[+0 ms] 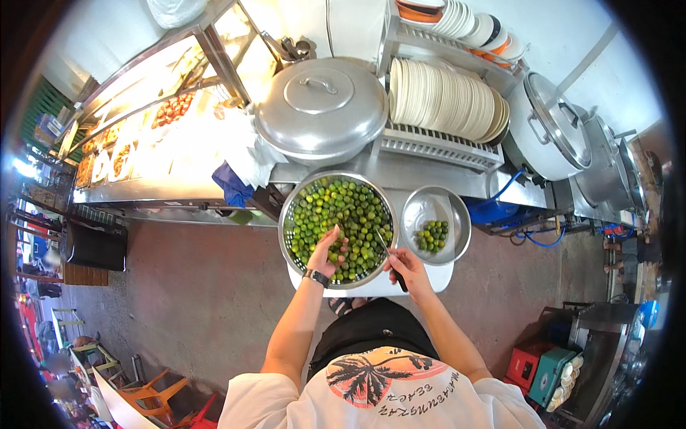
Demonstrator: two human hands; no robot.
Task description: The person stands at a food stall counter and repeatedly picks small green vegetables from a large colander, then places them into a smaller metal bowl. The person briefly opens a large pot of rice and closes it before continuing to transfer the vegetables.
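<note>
A perforated metal colander [283, 239] full of small green limes [346, 204] stands in front of me on a white surface [431, 281]. My left hand [327, 254], with a dark watch on its wrist, reaches over the near side of the limes. Its thumb and fingers are apart, and no lime shows clearly in its grasp. At the colander's right edge my right hand [411, 269] grips a black-handled knife [384, 245], its thin blade pointing over the limes. Beside the colander, a shallow metal bowl [418, 207] holds a small heap of limes [432, 235].
Behind the colander, a big lidded pot [321, 107] stands on the metal counter [400, 175]. A rack of plates [446, 100] and another large pot [547, 129] are to its right. A lit food display [164, 143] fills the left, with a blue cloth [232, 184] at its corner.
</note>
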